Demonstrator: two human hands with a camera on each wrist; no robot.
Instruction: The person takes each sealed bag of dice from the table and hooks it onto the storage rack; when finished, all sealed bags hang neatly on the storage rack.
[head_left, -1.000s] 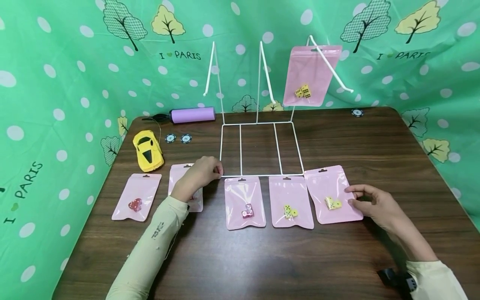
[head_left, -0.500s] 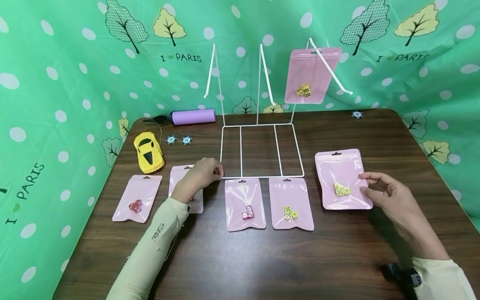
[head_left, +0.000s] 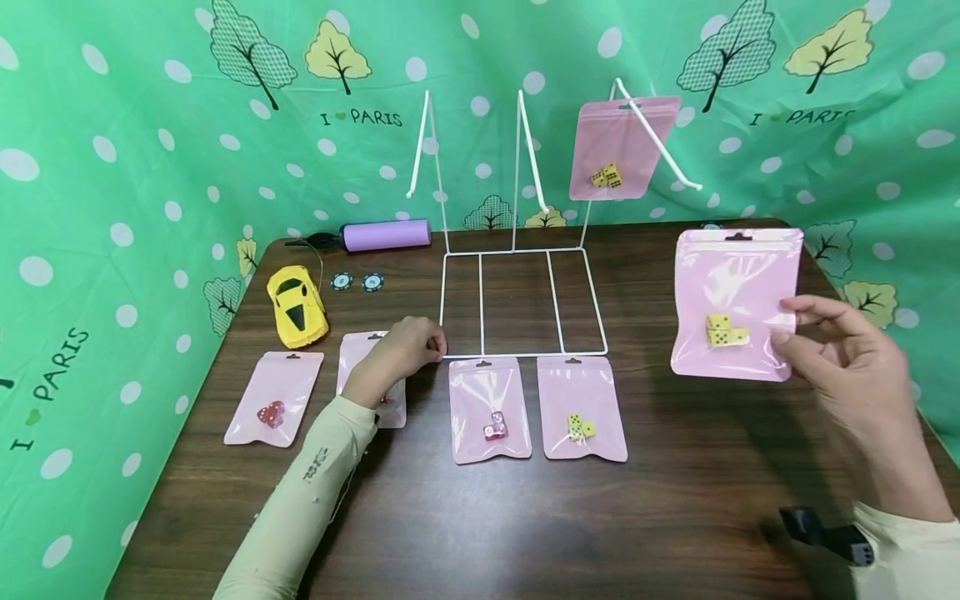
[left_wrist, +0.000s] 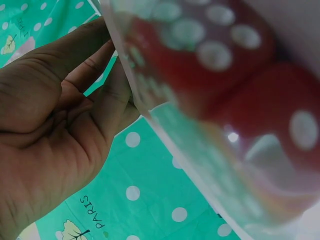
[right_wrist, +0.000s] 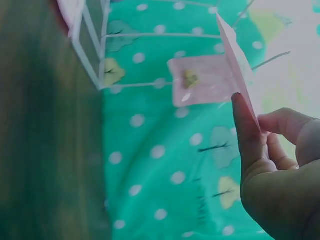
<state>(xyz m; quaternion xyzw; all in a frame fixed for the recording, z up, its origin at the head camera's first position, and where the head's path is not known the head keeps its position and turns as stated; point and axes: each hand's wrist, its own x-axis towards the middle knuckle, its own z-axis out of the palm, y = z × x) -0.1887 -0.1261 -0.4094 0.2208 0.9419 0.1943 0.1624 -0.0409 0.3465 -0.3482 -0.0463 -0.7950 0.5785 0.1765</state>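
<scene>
At the far left, the red-dice bag [head_left: 273, 396] lies flat on the table [head_left: 480, 533]; just behind it sits the yellow car [head_left: 297, 307], with two chips [head_left: 372, 282] beside it and the purple tube [head_left: 387, 235] behind them; the second bag [head_left: 351, 358] lies partly covered by the left forearm and hand, and the left wrist view shows red dice [left_wrist: 270, 100] large and close behind clear film; the left hand [head_left: 408, 343] has its fingers bent, their tips pinching the front left corner of the white rack [head_left: 482, 308]; the rack stands with three arms sloping forward, the left and middle ones bare; in front of its base lie the pink-dice bag [head_left: 491, 392] and, to its right, the yellow-dice bag [head_left: 581, 387], side by side and apart; above, the hung bag [head_left: 611, 137] hangs from the right arm, yellow dice low in it; farther right, the held bag [head_left: 738, 287] is up in the air, roughly upright, its hole at the top and yellow dice near the bottom; the right hand [head_left: 855, 358] has thumb and fingers clamped on its right edge, well apart from the rack.
</scene>
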